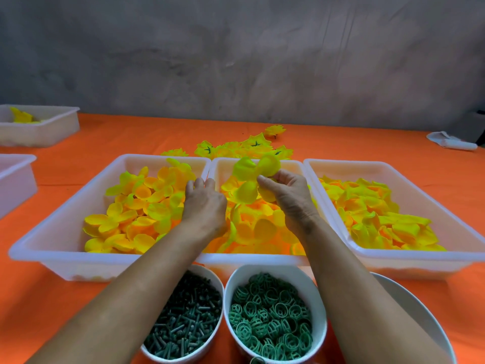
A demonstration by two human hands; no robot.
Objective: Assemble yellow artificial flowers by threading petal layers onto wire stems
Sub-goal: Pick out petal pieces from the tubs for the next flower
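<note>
Left tray [65,232] heaped with yellow petals; left hand [203,206] reaches over its right edge, fingers curled down into the pile, grip unclear. Right hand [291,195] pinches a yellow petal layer [252,179] above the middle tray [223,164]. Right tray [446,214] full.

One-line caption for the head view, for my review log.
Right hand lifts a yellow petal layer above the middle tray while the left hand reaches into the left tray.
</note>
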